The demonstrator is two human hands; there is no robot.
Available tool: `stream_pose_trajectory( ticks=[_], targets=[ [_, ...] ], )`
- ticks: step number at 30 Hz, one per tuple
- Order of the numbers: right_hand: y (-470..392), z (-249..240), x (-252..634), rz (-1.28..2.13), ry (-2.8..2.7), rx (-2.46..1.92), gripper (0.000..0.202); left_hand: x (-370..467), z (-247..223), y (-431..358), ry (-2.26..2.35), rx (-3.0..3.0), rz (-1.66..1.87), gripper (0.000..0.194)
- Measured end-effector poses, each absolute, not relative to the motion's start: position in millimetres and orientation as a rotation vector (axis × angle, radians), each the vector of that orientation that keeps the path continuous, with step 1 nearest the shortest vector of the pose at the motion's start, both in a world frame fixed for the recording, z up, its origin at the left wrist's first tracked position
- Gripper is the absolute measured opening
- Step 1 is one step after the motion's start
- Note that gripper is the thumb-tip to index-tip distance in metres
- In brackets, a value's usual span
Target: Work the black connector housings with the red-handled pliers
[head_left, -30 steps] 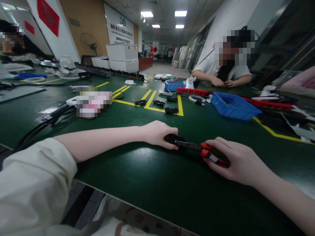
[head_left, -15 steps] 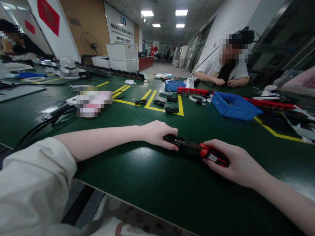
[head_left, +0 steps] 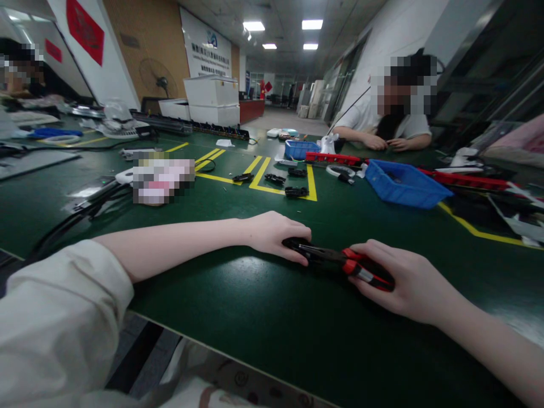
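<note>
Near the middle of the green table (head_left: 272, 317), my left hand (head_left: 278, 235) grips a small black part (head_left: 296, 245) between thumb and fingers. Its exact kind is hard to make out, as the fingers cover much of it. My right hand (head_left: 393, 277) is closed round the red and black handles of a pair of pliers (head_left: 351, 264). The jaws point left and meet the black part beside my left fingertips. Whether they clamp it, I cannot tell. Several similar black parts, among them one at the front (head_left: 296, 192), lie farther back by the yellow tape.
A blue bin (head_left: 406, 184) stands at the right, with a smaller blue bin (head_left: 301, 149) farther back. Red strips (head_left: 335, 158) lie near them. On the left are a blurred pink item (head_left: 164, 178) and black cables (head_left: 72, 218). Across the table sits a person (head_left: 403, 102).
Both hands keep their grip. The pliers have shifted slightly left and their jaws now overlap the black part more. The co-worker's hands across the table have moved a little.
</note>
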State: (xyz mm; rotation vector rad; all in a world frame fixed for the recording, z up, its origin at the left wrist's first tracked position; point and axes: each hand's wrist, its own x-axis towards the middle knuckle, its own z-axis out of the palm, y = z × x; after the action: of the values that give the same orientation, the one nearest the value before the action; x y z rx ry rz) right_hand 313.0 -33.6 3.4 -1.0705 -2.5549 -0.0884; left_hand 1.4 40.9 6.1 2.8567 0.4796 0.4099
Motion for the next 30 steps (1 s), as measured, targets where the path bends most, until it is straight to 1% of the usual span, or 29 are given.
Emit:
stream_pose_trajectory(
  ticks=[9,14,18,26,30],
  targets=[
    [-30.4,21.9,315.4,-0.297,-2.602,-0.903,0.032,2.0,6.0,41.0,0.476,2.893,0.363,0.040],
    [-29.8,21.7,317.3,-0.419,-2.600,-0.812,0.030,2.0,4.6,41.5,0.370,2.929,0.415,0.041],
    [-29.5,19.4,316.7,-0.543,-2.607,-0.744,0.030,1.2,4.8,41.8,0.373,2.920,0.424,0.044],
    [-24.0,19.2,319.6,-0.779,-2.553,-0.669,0.037,-0.7,5.3,41.8,0.346,2.890,0.405,0.052],
    [-22.4,21.0,323.3,-0.924,-2.519,-0.661,0.045,-0.7,4.0,44.8,0.311,2.780,0.448,0.048]
  ],
)
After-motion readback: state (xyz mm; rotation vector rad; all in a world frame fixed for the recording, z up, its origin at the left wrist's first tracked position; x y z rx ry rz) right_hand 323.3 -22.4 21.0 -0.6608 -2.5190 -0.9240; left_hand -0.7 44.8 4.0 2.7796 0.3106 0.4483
